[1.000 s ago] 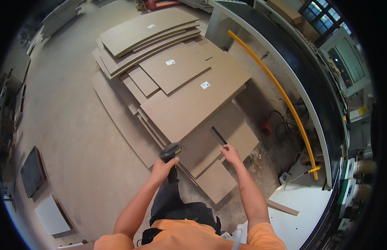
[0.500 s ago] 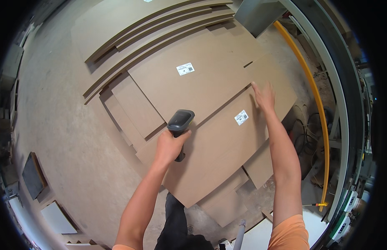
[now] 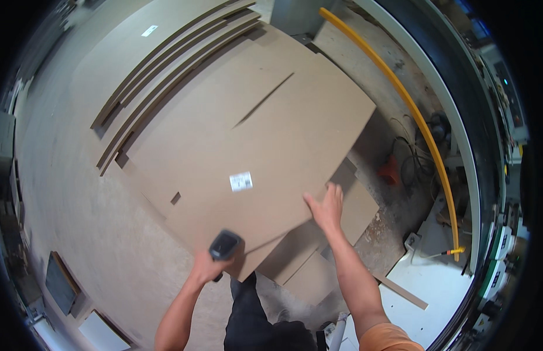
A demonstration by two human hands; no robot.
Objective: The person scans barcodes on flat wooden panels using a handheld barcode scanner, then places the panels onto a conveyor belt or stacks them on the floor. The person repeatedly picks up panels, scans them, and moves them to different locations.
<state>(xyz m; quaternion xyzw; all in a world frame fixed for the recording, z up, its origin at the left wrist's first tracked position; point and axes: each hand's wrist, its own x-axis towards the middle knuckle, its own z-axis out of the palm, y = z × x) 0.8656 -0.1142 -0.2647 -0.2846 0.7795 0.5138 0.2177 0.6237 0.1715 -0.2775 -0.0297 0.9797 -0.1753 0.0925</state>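
Observation:
My left hand is wrapped round the handle of a dark handheld barcode scanner, held over the near left corner of a brown board panel. A white printed label is stuck on this panel. My right hand is at the panel's near right edge, thumb apart from the stretched fingers. The thumb lies by the board's surface; whether the fingertips press on the edge I cannot tell. More brown boards lie underneath, partly covered.
Long stacked boards lie at the far left, one with a white label. A yellow curved bar and a machine frame run along the right. Cables lie behind the bar. Small panels are on the floor at left.
The near labelled panel has shifted left and away over the other boards; the second label there no longer shows. Both hands have come lower in the picture, and the view has shifted.

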